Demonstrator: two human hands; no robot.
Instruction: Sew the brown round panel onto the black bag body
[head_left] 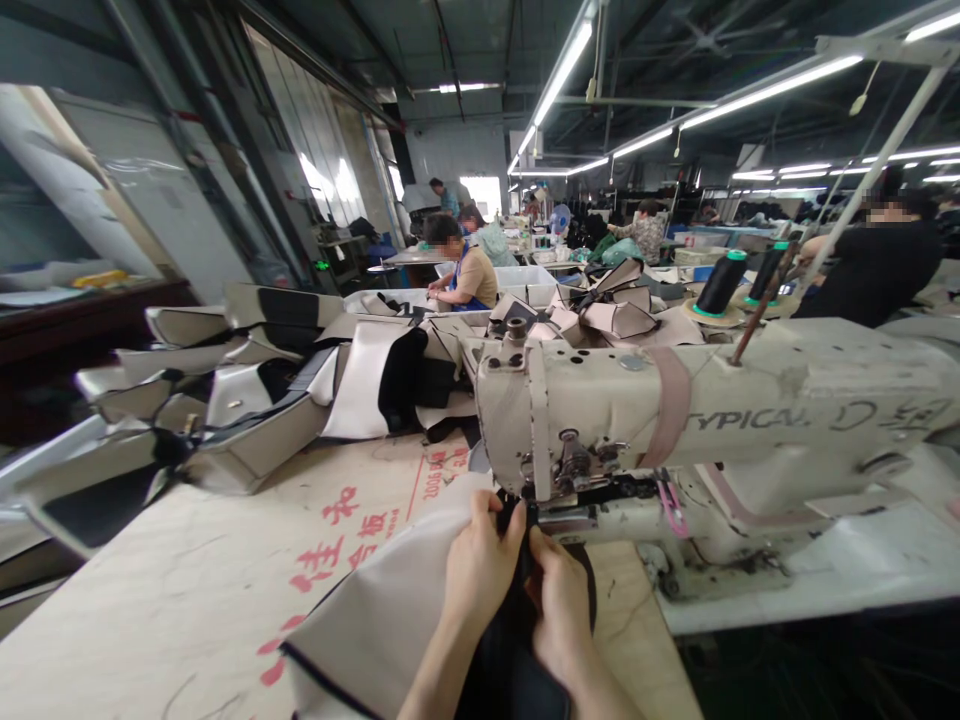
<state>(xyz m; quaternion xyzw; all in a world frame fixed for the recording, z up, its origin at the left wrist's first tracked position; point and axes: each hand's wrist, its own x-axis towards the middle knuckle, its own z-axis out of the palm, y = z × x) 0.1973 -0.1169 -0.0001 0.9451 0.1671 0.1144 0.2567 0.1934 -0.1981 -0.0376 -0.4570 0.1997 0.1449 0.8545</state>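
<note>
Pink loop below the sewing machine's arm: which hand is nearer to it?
Right: the right hand is left of the pink loop in the picture, at the black material; the left hand is farther left. Neither touches the loop.

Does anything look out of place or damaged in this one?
Nothing looks spilled or plainly broken. Mildly odd: the rod atop the sewing machine looks rusty, and a brownish band wraps the machine's body like a patch. On the left, beige-and-black pieces overlap in an untidy heap.
</note>
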